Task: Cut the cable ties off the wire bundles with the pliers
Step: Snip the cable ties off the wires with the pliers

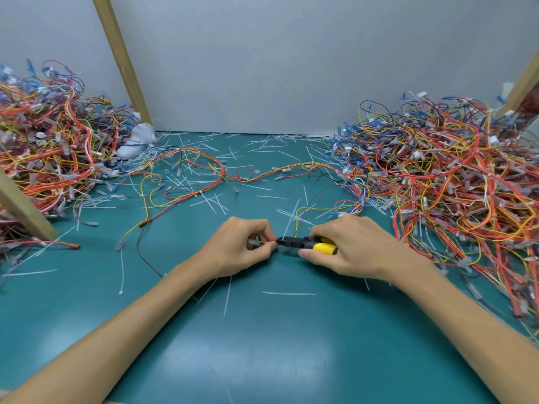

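My right hand (347,243) grips yellow-handled pliers (309,244) with black jaws that point left. The jaw tips meet a thin yellow wire (297,220) right at my left hand (242,246), which pinches that wire's end beside a small grey connector (253,243). The wire runs up and right from the jaws toward the wire bundle on the right (455,176). Whether a cable tie sits between the jaws is hidden by my fingers.
A second heap of tangled wires (43,147) fills the left side. A long harness (204,173) snakes across the green mat (262,345), among several cut white cable ties (288,293). Wooden posts (122,59) and a white glove (137,139) stand at the back left.
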